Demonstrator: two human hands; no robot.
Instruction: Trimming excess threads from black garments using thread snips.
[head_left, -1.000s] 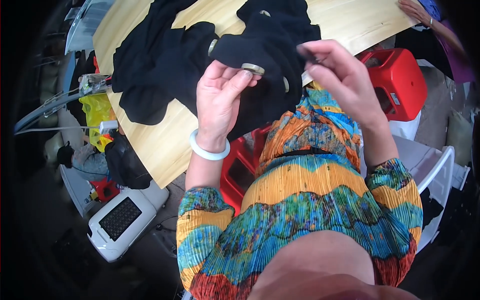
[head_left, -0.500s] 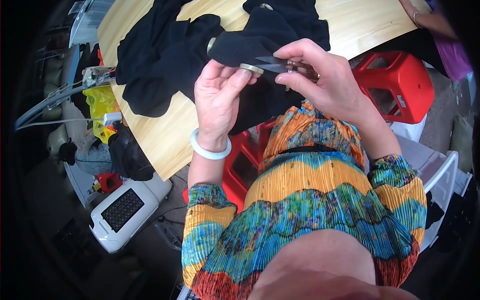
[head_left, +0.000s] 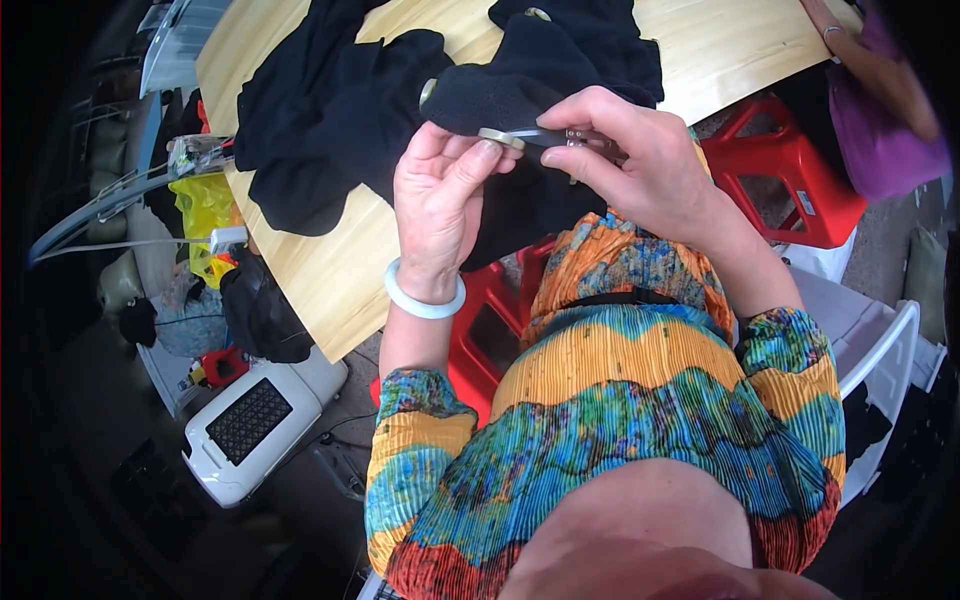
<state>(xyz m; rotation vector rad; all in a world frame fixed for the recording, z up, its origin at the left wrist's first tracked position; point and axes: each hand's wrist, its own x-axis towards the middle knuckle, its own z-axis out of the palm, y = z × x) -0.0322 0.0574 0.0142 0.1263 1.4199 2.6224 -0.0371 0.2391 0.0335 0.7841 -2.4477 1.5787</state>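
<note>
Gripping black garment (head_left: 520,100), small scissors (head_left: 560,136)

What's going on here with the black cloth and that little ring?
A person sits at a wooden table and works on a black garment spread over it. The left hand pinches a small metal ring at the cloth's edge, while the right hand brings a small dark tool up to it. Another person's arm shows at the far corner.

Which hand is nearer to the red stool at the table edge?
Right. The right hand is just left of the red stool; the left hand is farther left.
</note>
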